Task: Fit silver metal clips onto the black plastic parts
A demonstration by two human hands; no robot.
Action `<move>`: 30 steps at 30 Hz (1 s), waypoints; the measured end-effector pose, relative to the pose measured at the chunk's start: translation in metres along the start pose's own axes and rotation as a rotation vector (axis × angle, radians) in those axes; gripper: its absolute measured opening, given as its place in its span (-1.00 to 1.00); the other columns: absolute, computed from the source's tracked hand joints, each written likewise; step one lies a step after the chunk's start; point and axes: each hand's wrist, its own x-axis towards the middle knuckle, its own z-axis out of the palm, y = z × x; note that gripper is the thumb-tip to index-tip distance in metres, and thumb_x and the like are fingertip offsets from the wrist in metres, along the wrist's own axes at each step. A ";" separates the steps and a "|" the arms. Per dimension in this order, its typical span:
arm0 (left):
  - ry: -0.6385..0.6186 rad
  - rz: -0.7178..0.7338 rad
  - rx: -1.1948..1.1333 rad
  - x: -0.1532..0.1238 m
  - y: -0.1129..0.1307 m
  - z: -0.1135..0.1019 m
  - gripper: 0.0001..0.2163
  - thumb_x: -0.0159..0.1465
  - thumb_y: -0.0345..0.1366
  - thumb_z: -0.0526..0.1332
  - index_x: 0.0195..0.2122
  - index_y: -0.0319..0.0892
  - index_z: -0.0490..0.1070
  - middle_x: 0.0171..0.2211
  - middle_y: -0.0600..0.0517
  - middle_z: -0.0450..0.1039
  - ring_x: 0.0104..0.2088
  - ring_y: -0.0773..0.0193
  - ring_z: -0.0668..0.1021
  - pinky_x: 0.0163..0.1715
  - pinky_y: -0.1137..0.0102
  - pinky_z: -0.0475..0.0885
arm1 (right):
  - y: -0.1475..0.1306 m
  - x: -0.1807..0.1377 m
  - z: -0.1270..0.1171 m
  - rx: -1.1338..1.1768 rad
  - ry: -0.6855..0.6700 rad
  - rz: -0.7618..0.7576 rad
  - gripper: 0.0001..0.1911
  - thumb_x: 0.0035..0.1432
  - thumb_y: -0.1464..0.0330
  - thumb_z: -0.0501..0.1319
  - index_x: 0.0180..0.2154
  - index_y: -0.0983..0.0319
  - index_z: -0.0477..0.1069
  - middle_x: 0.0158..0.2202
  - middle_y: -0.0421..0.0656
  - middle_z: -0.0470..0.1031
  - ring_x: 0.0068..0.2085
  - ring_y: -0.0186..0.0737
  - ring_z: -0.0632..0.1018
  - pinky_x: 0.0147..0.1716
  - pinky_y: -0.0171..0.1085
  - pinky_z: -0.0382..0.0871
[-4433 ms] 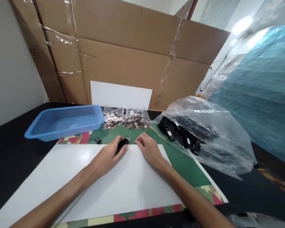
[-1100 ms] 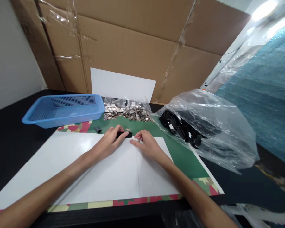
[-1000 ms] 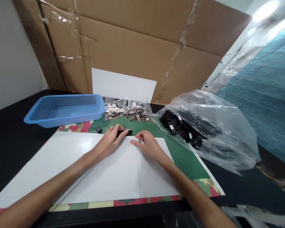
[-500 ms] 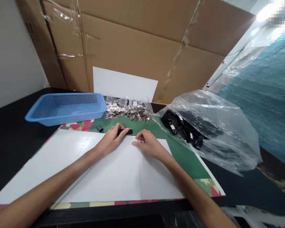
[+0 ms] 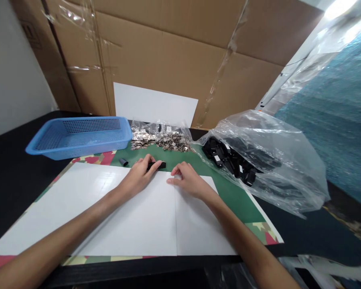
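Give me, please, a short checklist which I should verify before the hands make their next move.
1. Left hand has the black part: ok.
2. Right hand holds a piece: cannot tell; its grip is partly hidden.
3. Metal pieces lie beyond the hands: ok.
4. More black parts are in the clear bag: ok.
5. No loose piece near the left hand: not ok; a small grey piece lies on the green mat.

On the table (image 5: 12, 172), a sheet (image 5: 138, 228) lies on a mat (image 5: 240, 204). Behind it are a basket (image 5: 78, 152), left, and small pieces (image 5: 173, 141), centre; right, a bag (image 5: 291, 164). A cardboard wall (image 5: 162, 56) stands behind them. A part (image 5: 160, 165) is in the left hand (image 5: 140, 172), right of a cap (image 5: 123, 162).
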 end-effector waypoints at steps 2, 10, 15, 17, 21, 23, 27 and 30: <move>0.001 -0.007 0.007 0.000 0.000 0.001 -0.68 0.45 0.07 0.03 -0.20 -0.08 0.29 -0.23 -0.01 0.47 -0.16 0.06 0.48 -0.11 0.20 0.32 | 0.001 0.001 0.001 0.047 -0.018 0.009 -0.77 0.12 0.31 0.45 -0.28 0.22 0.44 -0.26 -0.18 0.46 -0.17 -0.16 0.47 -0.18 -0.23 0.30; 0.027 -0.040 0.074 -0.001 0.003 0.000 -0.68 0.46 0.08 0.00 -0.17 -0.06 0.29 -0.20 0.00 0.47 -0.11 0.02 0.45 -0.05 0.17 0.29 | -0.007 -0.001 -0.003 0.201 0.065 -0.123 -0.92 0.18 0.43 0.37 -0.25 0.21 0.53 -0.34 -0.22 0.50 -0.30 -0.24 0.50 -0.25 -0.26 0.34; 0.049 -0.039 0.021 0.000 0.001 -0.004 -0.66 0.47 0.09 -0.03 -0.22 -0.07 0.27 -0.24 0.01 0.45 -0.13 0.06 0.45 -0.05 0.19 0.27 | -0.014 -0.006 -0.003 0.158 0.216 -0.269 -0.91 0.20 0.49 0.35 -0.25 0.20 0.52 -0.32 -0.21 0.49 -0.28 -0.22 0.52 -0.20 -0.22 0.37; 0.066 -0.052 -0.014 0.000 -0.001 -0.004 -0.64 0.48 0.09 -0.04 -0.25 -0.07 0.26 -0.27 0.02 0.44 -0.15 0.07 0.45 -0.07 0.20 0.27 | -0.014 -0.008 -0.002 0.109 0.217 -0.298 -0.88 0.22 0.51 0.34 -0.22 0.20 0.52 -0.32 -0.20 0.49 -0.27 -0.20 0.52 -0.20 -0.20 0.37; 0.079 -0.080 -0.067 0.001 -0.002 -0.006 -0.65 0.47 0.08 -0.01 -0.27 -0.09 0.26 -0.28 0.04 0.43 -0.17 0.10 0.46 -0.07 0.22 0.27 | -0.017 -0.012 -0.001 0.016 0.198 -0.443 -0.88 0.33 0.50 0.24 -0.23 0.18 0.51 -0.25 -0.15 0.48 -0.16 -0.14 0.50 -0.13 -0.15 0.38; 0.108 -0.071 -0.071 0.000 0.000 -0.009 -0.65 0.47 0.06 -0.01 -0.29 -0.09 0.26 -0.30 0.04 0.42 -0.19 0.11 0.45 -0.08 0.23 0.26 | -0.019 -0.011 -0.003 0.039 0.251 -0.496 -0.89 0.36 0.46 0.23 -0.20 0.17 0.52 -0.17 -0.12 0.45 -0.08 -0.12 0.50 -0.04 -0.13 0.39; 0.190 0.103 0.017 -0.005 0.006 -0.015 -0.68 0.50 -0.04 -0.04 -0.31 -0.10 0.29 -0.29 0.03 0.42 -0.18 0.13 0.42 -0.06 0.27 0.25 | -0.011 -0.002 -0.009 0.251 0.383 -0.398 -0.91 0.35 0.29 0.28 -0.22 0.17 0.49 -0.10 -0.09 0.44 -0.06 -0.11 0.53 -0.05 -0.14 0.45; 0.111 0.121 -0.056 -0.009 0.008 -0.015 -0.62 0.51 -0.03 -0.08 -0.36 -0.11 0.29 -0.37 0.05 0.39 -0.28 0.19 0.41 -0.18 0.33 0.27 | -0.001 0.004 -0.016 0.383 0.420 -0.258 -0.80 0.32 0.18 0.32 -0.22 0.19 0.47 -0.22 -0.12 0.52 -0.19 -0.14 0.57 -0.14 -0.17 0.48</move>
